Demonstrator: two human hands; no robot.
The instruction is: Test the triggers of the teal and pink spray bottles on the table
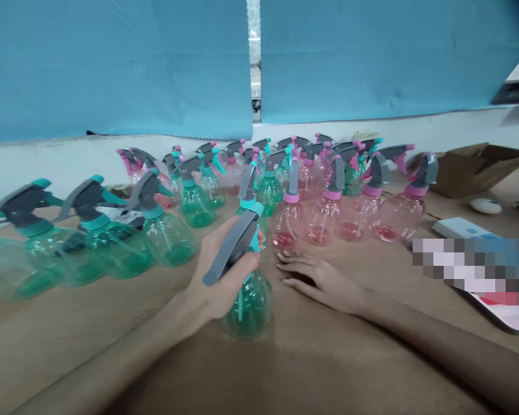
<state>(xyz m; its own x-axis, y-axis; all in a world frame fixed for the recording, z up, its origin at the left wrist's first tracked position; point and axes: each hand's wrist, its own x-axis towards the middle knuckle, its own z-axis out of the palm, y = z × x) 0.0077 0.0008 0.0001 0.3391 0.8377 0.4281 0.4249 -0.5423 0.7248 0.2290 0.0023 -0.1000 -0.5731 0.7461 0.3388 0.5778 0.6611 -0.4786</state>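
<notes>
My left hand is wrapped round the neck of a green spray bottle with a grey and teal trigger head. The bottle stands upright at the middle front of the table, its clear body showing below my fingers. My right hand rests on the tabletop with its fingers stretched out, just right of that bottle and holding nothing. Beyond its fingertips a pink spray bottle begins a row of several pink ones. Another green spray bottle stands left of my left hand, ending a row of green ones.
More green and pink spray bottles crowd the table's back, before a white wall with blue sheets. At the right are an open cardboard box, a white computer mouse, a white and blue box and a partly blurred-out phone-like device.
</notes>
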